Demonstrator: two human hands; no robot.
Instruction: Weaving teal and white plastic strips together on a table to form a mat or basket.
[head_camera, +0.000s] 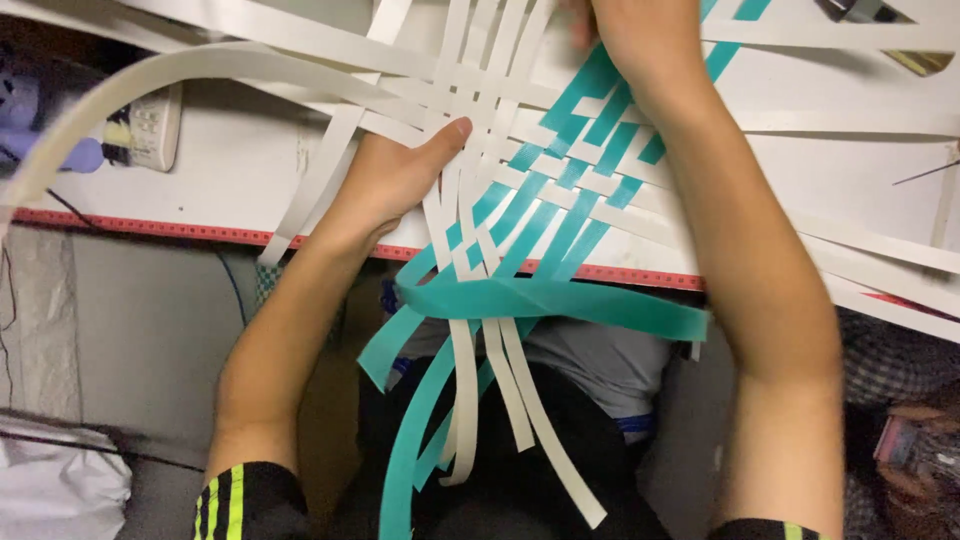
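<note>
Loose strip ends (480, 400), teal and cream, hang off the desk (230, 190) edge over the lap. Woven mat (540, 190) lies flat on the desk. Left hand (390, 180): thumb pressed on the cream strips, fingers hidden beneath. Right hand (625, 35): at the far edge, grip not visible. Advice: pin crossings flat; keep strips snug and square.

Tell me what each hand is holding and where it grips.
The left hand presses the woven mat of white and teal strips at its left edge. The right hand rests on its top; its grip is cut off.
</note>
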